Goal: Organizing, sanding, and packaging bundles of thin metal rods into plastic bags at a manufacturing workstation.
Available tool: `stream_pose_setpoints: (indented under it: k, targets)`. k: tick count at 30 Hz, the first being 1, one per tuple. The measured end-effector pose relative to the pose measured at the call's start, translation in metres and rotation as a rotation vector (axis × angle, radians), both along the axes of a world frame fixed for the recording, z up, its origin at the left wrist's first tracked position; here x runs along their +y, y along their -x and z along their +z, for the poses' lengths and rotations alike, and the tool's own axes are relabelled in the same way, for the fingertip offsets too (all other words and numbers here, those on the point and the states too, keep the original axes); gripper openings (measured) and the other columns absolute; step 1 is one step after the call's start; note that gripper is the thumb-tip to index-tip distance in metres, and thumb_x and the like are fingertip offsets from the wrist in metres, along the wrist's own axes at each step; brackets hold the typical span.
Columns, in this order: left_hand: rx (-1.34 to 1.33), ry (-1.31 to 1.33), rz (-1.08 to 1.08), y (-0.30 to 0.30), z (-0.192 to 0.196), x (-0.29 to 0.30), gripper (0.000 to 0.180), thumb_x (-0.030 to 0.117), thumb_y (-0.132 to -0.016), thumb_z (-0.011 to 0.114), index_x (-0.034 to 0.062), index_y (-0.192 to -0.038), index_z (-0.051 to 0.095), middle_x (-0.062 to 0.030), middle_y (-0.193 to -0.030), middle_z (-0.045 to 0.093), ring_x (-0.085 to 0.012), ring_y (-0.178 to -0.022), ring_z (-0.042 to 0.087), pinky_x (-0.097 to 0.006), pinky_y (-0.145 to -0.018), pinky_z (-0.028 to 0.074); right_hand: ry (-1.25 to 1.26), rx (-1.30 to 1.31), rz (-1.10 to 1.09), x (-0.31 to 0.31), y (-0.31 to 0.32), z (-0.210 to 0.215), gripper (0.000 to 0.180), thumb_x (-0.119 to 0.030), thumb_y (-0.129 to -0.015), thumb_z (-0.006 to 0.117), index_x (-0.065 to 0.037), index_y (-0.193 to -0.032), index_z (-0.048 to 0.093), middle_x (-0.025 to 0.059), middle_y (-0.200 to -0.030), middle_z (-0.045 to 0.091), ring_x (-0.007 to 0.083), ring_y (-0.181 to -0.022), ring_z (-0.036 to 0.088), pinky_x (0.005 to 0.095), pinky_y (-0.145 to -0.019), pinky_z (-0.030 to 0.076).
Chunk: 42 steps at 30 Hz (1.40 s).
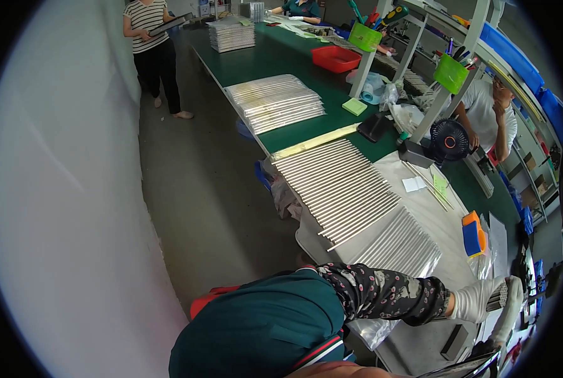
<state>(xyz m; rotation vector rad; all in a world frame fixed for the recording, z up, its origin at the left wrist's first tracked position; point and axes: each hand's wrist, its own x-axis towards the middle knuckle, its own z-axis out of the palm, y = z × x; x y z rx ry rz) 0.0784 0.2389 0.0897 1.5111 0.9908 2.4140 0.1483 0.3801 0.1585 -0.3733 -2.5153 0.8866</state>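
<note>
Gloved left hand point(480, 299) grips a rod bundle point(497, 296) at the desk's point(420, 343) near right edge; fingers closed. Right hand unseen.

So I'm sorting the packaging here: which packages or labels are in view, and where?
Clear plastic bags of metal rods: fanned on the table beside the gloved hand.
Clear bagged rods: farther along the green table, silvery.
White paper slip: right of the loose rods, rectangular.

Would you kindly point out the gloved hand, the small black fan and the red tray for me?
gloved hand point(480, 299), head view, on the back of the white glove.
black fan point(449, 139), head view, on its round grille.
red tray point(335, 58), head view, on its near wall.
</note>
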Motion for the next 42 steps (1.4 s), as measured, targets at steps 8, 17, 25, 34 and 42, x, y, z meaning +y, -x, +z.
stream_pose_setpoints:
  k: [8,17,25,34,42]
  targets:
    - [0.233,0.097,0.119,0.008,-0.051,0.017,0.046,0.011,-0.062,0.061,0.0024,-0.104,0.043,-0.0188,-0.086,0.058,-0.0345,-0.084,0.057,-0.036,-0.072,0.045,0.504,0.437,0.134,-0.048,-0.008,-0.084,0.064,-0.024,-0.069,0.072,0.0,-0.118,0.039,0.0103,-0.111,0.048,0.019,-0.104,0.045,0.0342,-0.093,0.034]
    - [0.391,0.879,-0.132,0.001,-0.079,-0.019,0.041,0.007,-0.055,0.061,-0.0009,-0.093,0.051,-0.0211,-0.076,0.06,-0.036,-0.073,0.059,-0.037,-0.063,0.047,0.895,0.801,-0.102,-0.09,-0.027,-0.077,0.024,-0.004,-0.08,0.057,-0.004,-0.102,0.047,0.0034,-0.073,0.051,0.0099,-0.063,0.048,0.0238,-0.065,0.043]
    - [-0.487,0.983,-0.938,-0.012,-0.042,-0.164,0.024,0.016,-0.074,0.06,-0.0003,-0.091,0.052,-0.0068,-0.068,0.056,-0.0134,-0.057,0.056,-0.024,-0.048,0.049,1.517,0.99,0.289,-0.108,-0.085,-0.092,0.016,-0.002,-0.084,0.048,0.004,-0.098,0.043,0.007,-0.073,0.046,0.0141,-0.065,0.047,0.0288,-0.069,0.047]
    - [-1.274,0.732,-0.529,-0.004,-0.066,-0.303,0.031,0.03,-0.088,0.046,0.0012,-0.094,0.052,-0.0113,-0.076,0.059,-0.0215,-0.056,0.057,-0.023,-0.037,0.04,1.278,0.794,0.548,-0.275,-0.001,-0.08,0.036,-0.006,-0.075,0.059,-0.003,-0.103,0.036,0.0038,-0.076,0.044,0.0151,-0.067,0.047,0.0292,-0.067,0.043]
    - [-1.533,0.681,0.091,0.022,-0.19,-0.383,0.017,0.024,-0.084,0.047,0.0092,-0.085,0.055,-0.0034,-0.075,0.058,-0.0148,-0.061,0.055,-0.026,-0.047,0.043,1.305,0.169,0.831,-0.365,0.053,-0.167,0.037,0.006,-0.069,0.055,-0.006,-0.098,0.036,0.0042,-0.078,0.05,0.0175,-0.079,0.054,0.0397,-0.088,0.041]
